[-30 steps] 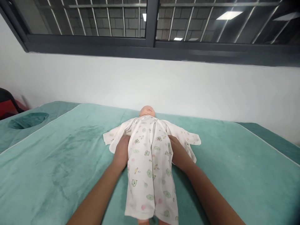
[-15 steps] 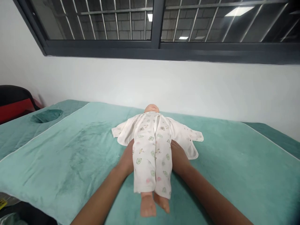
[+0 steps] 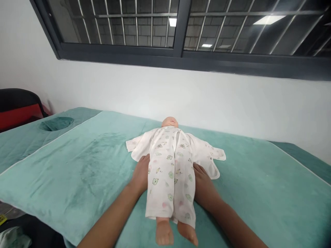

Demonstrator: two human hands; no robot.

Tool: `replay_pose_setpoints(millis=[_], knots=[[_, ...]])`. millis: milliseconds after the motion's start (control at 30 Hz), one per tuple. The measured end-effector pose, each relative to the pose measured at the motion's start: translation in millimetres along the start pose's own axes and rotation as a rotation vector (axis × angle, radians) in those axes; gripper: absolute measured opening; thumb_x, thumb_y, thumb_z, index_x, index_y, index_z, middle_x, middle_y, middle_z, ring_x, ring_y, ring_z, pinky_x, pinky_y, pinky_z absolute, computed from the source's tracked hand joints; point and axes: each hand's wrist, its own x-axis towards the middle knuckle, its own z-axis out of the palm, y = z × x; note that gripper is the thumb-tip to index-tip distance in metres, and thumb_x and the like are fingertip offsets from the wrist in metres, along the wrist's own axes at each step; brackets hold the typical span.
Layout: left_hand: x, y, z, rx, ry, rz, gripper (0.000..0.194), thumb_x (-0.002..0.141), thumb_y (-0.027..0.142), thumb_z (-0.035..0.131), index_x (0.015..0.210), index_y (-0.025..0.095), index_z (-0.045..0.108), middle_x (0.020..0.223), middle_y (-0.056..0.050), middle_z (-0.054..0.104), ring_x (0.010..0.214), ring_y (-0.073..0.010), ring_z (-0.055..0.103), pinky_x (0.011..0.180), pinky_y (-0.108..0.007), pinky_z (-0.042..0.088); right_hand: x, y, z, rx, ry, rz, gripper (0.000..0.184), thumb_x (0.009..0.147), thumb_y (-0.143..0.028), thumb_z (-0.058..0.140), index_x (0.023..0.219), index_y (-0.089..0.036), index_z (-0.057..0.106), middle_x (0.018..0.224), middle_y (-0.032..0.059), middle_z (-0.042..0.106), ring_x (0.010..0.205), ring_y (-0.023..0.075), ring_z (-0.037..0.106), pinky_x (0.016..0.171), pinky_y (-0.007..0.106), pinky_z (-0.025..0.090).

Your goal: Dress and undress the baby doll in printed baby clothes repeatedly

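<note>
"Head view first: where was the doll (image 3: 170, 165)?"

"It lay on its back on the green cover (image 3: 258, 179), with its head (image 3: 170, 121) near the white wall (image 3: 116, 89) and its bare feet (image 3: 164, 232) toward the person. White printed clothing (image 3: 160, 186) covered its front, and two sleeves (image 3: 218, 154) were spread out to the sides."

"And how were the hands?"

"The left hand (image 3: 141, 172) touched one side of the clothed legs, and the right hand (image 3: 205, 186) touched the other side. The fingertips were hidden behind the cloth, so I could not tell how far each hand was open, or whether it held the doll firmly."

"What stood in the way nearby?"

"Loose flaps (image 3: 210, 167) of the top lay just beside both hands, and the wall rose close behind the head."

"What else was around?"

"At the left, the cover had a round hollow (image 3: 58, 124), well apart from the doll. Past it was a black and red object (image 3: 20, 110), cut by the edge of view. Above the wall ran a dark window frame (image 3: 155, 52), with metal bars (image 3: 152, 27). In the lower left corner lay a crumpled cloth (image 3: 15, 237)."
</note>
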Motion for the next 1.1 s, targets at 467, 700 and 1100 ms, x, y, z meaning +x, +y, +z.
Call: replay_pose_setpoints(millis=[467, 700, 1100], knots=[[-25, -22, -34.7, 0.055, 0.081, 0.043, 0.021, 0.083, 0.018, 0.039, 0.078, 0.021, 0.060, 0.086, -0.004, 0.062, 0.084, -0.0194, 0.055, 0.077, -0.032, 0.044, -65, 46, -38, 0.247, -0.059, 0.226, 0.032, 0.085, -0.014, 0.040, 0.098, -0.027, 0.066, 0.101, 0.0045, 0.069, 0.095, 0.0211, 0.062, 0.084, 0.035, 0.048], [8, -48, -32.4, 0.518, 0.170, -0.342, 0.028, 0.086, 0.039, 0.046, 0.090, 0.016, 0.061, 0.095, -0.013, 0.063, 0.095, -0.0296, 0.056, 0.080, -0.040, 0.041, -40, 105, -33, 0.120, -0.006, 0.861, 0.038, 0.080, -0.051, 0.051, 0.095, -0.019, 0.063, 0.090, 0.0088, 0.067, 0.078, 0.0252, 0.062, 0.067, 0.036, 0.046], [32, 68, -45.8, -0.376, 0.254, -0.121, 0.014, 0.093, 0.033, 0.040, 0.087, 0.022, 0.046, 0.120, -0.006, 0.062, 0.108, -0.0195, 0.056, 0.091, -0.033, 0.041, 62, 41, -92, 1.144, 0.036, 0.706, 0.032, 0.078, -0.046, 0.061, 0.092, -0.018, 0.065, 0.104, 0.0108, 0.067, 0.087, 0.0255, 0.063, 0.073, 0.034, 0.050]])
